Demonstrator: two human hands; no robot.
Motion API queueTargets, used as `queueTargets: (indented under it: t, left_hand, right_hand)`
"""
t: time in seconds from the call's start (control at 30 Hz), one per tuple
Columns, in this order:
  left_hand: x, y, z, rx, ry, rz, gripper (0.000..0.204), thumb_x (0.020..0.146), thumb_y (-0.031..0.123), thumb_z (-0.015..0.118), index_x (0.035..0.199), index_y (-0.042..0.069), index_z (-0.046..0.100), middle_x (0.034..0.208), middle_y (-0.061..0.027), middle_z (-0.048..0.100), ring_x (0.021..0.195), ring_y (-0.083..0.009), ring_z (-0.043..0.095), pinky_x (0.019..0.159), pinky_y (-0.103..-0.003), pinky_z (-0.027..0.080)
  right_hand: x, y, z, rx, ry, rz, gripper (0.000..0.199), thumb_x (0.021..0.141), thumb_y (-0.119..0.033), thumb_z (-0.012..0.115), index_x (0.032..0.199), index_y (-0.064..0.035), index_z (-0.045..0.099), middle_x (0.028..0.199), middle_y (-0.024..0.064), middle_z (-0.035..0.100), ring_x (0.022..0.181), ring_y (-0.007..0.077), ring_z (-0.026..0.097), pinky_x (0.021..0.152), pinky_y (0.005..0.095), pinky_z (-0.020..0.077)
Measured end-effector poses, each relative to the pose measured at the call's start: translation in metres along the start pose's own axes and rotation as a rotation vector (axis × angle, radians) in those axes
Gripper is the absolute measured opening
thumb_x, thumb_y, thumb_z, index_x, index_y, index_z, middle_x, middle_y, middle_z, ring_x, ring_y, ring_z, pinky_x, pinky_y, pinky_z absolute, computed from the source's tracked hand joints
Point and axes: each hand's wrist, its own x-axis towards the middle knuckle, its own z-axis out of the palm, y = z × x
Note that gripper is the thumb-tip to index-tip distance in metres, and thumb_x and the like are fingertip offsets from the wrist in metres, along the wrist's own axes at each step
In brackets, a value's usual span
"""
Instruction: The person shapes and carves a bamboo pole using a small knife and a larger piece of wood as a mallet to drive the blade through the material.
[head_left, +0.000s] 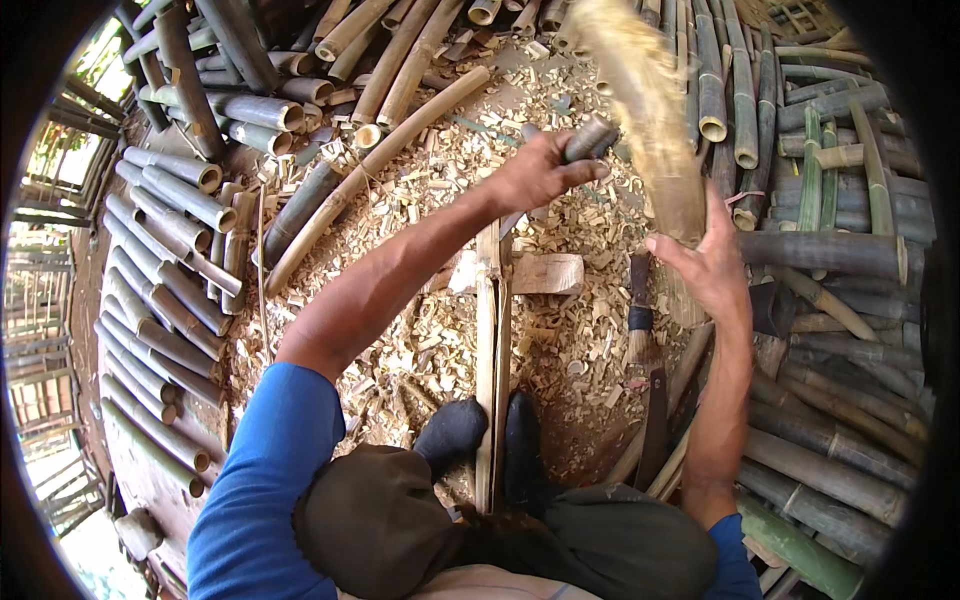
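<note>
My left hand (545, 175) is closed round a thick dark tool handle (590, 140). Just below it, a small grey blade-like edge (512, 221) shows by the far end of a split bamboo length (487, 370); whether it belongs to the handle is unclear. This bamboo runs toward me between my feet, its far part by a pale wood block (548, 273). On the right, my right hand (708, 262) has thumb and fingers on either side of a long, pale brown wooden piece (678, 195). Its far end is smeared by motion.
Shavings (400, 340) cover the ground. Cut bamboo poles (165, 300) lie stacked at left, with more bamboo (830, 480) at right. A dark tool with a wrapped handle (640, 318) and a long dark blade (654, 425) lie beside my right forearm. My dark-covered feet (452, 432) flank the bamboo.
</note>
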Motion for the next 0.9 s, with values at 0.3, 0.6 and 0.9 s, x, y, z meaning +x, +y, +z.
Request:
queueTargets:
  t: [0.3,0.6,0.9]
  left_hand:
    - [0.064,-0.059,0.074,0.795,0.129,-0.273,0.028,0.103,0.020,0.057,0.121,-0.001,0.052,0.096,-0.0156,0.066,0.077,-0.0254,0.067,0.066,-0.043,0.058]
    - [0.045,-0.119,0.106,1.060,0.001,-0.023,0.043,0.096,0.022,0.062,0.128,-0.003,0.047,0.116,-0.0241,0.061,0.103,-0.0352,0.067,0.083,-0.046,0.057]
    - [0.017,-0.136,0.111,0.885,-0.162,0.023,0.046,0.110,0.032,0.040,0.150,0.012,0.041,0.148,-0.0102,0.049,0.137,-0.0222,0.046,0.120,-0.041,0.041]
  right_hand:
    - [-0.014,0.085,0.033,0.378,0.080,0.473,0.072,0.084,-0.026,0.084,0.141,0.0006,0.050,0.121,0.0137,0.066,0.109,0.0211,0.064,0.097,0.0356,0.0508]
    - [-0.002,0.161,0.085,-0.373,0.025,0.555,0.061,0.097,-0.042,0.068,0.137,0.0007,0.051,0.128,0.0217,0.064,0.111,0.0283,0.067,0.098,0.0453,0.0527]
    - [0.089,0.016,0.189,-0.494,-0.503,0.234,0.049,0.103,-0.051,0.051,0.075,-0.0115,0.054,0.060,-0.0075,0.044,0.051,0.0119,0.041,0.048,0.0341,0.0390]
